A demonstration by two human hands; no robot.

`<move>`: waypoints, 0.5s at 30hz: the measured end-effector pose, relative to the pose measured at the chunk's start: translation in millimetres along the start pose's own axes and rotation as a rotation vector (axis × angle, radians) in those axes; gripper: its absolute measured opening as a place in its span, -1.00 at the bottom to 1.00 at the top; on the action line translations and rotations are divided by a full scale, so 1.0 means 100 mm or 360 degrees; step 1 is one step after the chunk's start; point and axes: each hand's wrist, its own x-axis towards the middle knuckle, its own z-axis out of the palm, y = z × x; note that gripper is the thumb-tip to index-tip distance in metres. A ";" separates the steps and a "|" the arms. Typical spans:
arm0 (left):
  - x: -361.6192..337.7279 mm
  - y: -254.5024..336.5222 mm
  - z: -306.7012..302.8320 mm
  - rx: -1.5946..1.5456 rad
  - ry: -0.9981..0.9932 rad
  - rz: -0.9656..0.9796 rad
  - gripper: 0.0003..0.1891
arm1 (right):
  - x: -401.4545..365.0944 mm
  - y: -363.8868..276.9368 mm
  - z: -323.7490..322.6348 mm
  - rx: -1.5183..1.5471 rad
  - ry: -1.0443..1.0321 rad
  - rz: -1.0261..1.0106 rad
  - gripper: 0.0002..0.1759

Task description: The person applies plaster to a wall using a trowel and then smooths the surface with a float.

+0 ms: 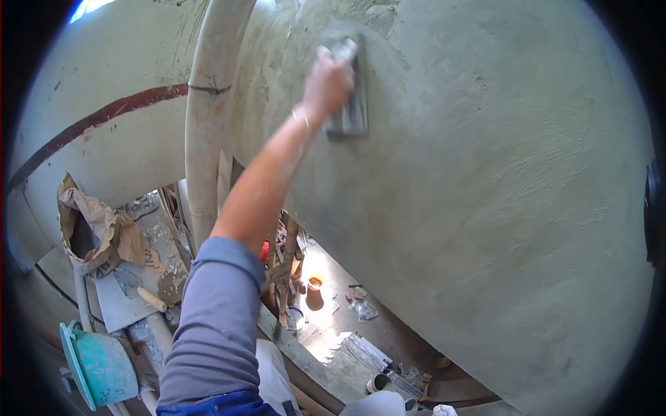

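While your left hand (pixel 326 83) grips the handle of a plastering float (pixel 354 104), the float's blade lies flat against the grey rendered wall (pixel 485 208), probably so that its whole face bears evenly on the coat. Your arm is stretched upward, sleeve (pixel 215 326) pushed back above the elbow. To the left of the hand, a pale pipe (pixel 208 104) runs up the wall. Far below the hand lie a torn paper sack (pixel 97 229) and a teal bucket (pixel 100 367). Your right hand is out of view.
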 end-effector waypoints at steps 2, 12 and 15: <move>0.33 -0.15 -0.02 0.0040 0.0122 -0.0299 -0.57 | -0.03 0.00 -0.05 0.0036 -0.0062 0.0032 -0.73; -1.78 1.68 -0.16 -0.0709 -0.0618 0.0634 -0.32 | 0.14 -1.45 0.61 0.0253 -0.0127 -0.0010 -0.78; -2.26 1.88 -0.62 -0.1056 -0.0758 0.0146 -0.28 | 0.37 -1.78 0.93 0.0356 -0.0245 -0.0264 -0.67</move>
